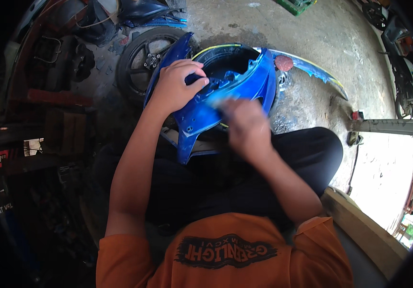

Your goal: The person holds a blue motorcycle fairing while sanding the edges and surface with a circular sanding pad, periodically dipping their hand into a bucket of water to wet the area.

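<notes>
A glossy blue motorcycle fairing panel (194, 113) lies in front of my crossed legs, tilted over a dark round opening that looks like a tyre (223, 60). My left hand (177, 86) rests on the panel's upper left part, thumb and fingers curled around its edge. Over the panel's middle, my right hand (249, 126) is closed and smeared by motion. A pale blue-white blur (220, 100) shows at its fingertips against the panel; what it is cannot be made out.
A black spoked wheel (137, 67) lies just beyond the panel, left. To the right are a reddish round disc (284, 63) and a long curved blue strip (317, 72). A green crate (297, 4) stands far off; a wooden beam (365, 230) lies by my right side.
</notes>
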{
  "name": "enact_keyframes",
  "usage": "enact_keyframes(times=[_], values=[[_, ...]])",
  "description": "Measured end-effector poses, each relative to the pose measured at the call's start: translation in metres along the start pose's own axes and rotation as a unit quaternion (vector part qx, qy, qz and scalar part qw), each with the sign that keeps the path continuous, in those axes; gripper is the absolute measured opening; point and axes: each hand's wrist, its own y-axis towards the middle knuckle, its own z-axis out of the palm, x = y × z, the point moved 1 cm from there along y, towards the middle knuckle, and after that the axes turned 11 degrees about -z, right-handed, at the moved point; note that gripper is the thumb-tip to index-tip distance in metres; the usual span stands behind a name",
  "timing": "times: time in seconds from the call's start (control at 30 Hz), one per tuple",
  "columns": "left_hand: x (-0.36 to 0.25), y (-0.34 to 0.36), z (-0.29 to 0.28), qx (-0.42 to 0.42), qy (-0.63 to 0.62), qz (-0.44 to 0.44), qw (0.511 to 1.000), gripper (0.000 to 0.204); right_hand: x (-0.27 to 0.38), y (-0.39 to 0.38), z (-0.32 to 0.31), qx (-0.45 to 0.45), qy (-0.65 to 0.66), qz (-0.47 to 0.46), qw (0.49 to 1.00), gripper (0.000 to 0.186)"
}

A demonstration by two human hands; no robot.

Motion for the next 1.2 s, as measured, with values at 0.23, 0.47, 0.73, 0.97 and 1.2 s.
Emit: enact_keyframes(times=[0.23, 0.47, 0.73, 0.97, 1.2], values=[[0.004, -0.007, -0.007, 0.001, 0.029, -0.019, 0.999, 0.023, -0.015, -0.001, 0.0, 0.024, -0.018, 0.057, 0.998, 0.024], [-0.001, -0.004, -0.002, -0.003, 0.01, -0.009, 1.0, 0.025, -0.062, -0.005, 0.001, -0.053, -0.044, 0.251, 0.966, 0.014], [0.003, -0.009, -0.006, -0.004, 0.035, -0.002, 0.999, 0.026, 0.019, -0.004, 0.001, -0.021, 0.007, 0.071, 0.997, 0.026], [0.003, -0.004, -0.001, 0.002, 0.025, -0.013, 1.0, 0.026, -0.049, -0.011, 0.008, -0.071, -0.072, 0.203, 0.974, 0.017], [0.002, -0.001, 0.001, 0.002, 0.029, 0.003, 1.0, 0.027, -0.012, -0.013, 0.009, -0.032, -0.051, 0.063, 0.996, 0.023]])
